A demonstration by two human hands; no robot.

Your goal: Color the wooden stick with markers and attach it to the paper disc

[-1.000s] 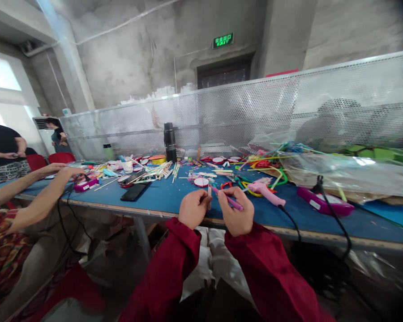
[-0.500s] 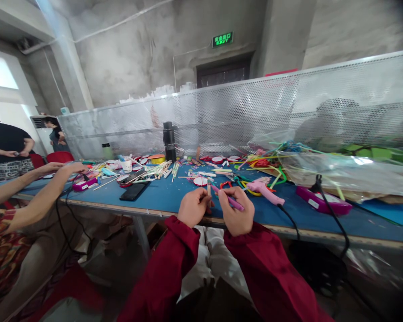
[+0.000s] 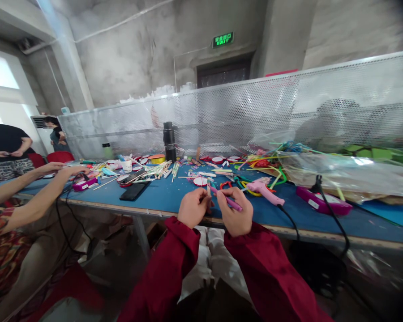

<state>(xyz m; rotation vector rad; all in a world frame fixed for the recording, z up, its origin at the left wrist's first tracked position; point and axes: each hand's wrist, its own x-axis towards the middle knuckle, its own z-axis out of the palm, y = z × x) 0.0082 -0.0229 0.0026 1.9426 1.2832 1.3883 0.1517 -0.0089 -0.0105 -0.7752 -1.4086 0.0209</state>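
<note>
Just over the front edge of the table, my left hand (image 3: 192,208) is closed around a small flat wooden stick (image 3: 208,188), which stands upright from the fingers. My right hand (image 3: 237,215) grips a slim purple pen (image 3: 234,205). Its front end points left at the stick; whether the two touch is too small to tell. Behind my hands lies a round white piece with a red rim (image 3: 200,181). A pink glue gun (image 3: 266,191) rests right of my right hand, beside pliers with red handles (image 3: 225,184).
A black phone (image 3: 134,191) and a pile of wooden sticks (image 3: 159,171) lie left of my hands. A black bottle (image 3: 169,141) stands at the back. Purple boxes with cables (image 3: 324,201) sit on the table. At left, another person's arms (image 3: 43,190) reach over it.
My right hand and the purple pen have shifted slightly left, nearer the stick. My left hand stays in place. The neighbouring person's hand has moved slightly.
</note>
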